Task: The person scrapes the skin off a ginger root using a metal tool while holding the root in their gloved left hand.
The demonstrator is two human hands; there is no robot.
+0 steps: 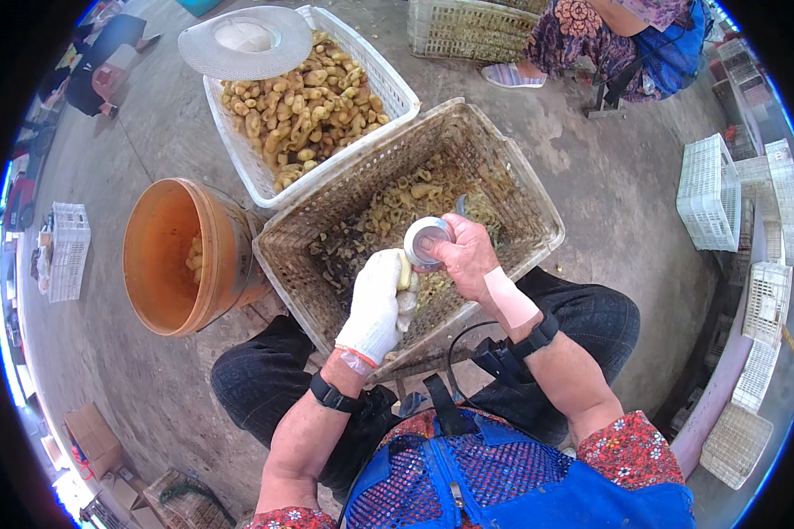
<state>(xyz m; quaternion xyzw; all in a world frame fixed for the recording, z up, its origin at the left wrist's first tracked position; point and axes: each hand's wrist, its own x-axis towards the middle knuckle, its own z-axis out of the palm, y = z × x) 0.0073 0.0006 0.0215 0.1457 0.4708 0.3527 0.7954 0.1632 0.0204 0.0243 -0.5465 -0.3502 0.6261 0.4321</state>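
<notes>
My left hand (373,300), in a white knitted glove, is closed round a pale yellow peeled piece (405,271), whose end shows by the thumb. Close beside it my bare right hand (469,254) grips a round silver-grey thing with a white rim (428,242). Its exact kind is not clear. A grey curved edge like a blade (464,204) shows just beyond the right fingers. Both hands are over a dirty plastic crate (519,187) between my knees, with pale yellow peelings (412,201) and dark scraps at its bottom.
Past the crate stands a white basket (392,81) full of yellow-brown knobbly pieces (304,110), a straw-like hat (245,42) on its corner. An orange bucket (225,231) with a few pieces is at left. Another person (582,40) sits far right; crates (709,192) line the right side.
</notes>
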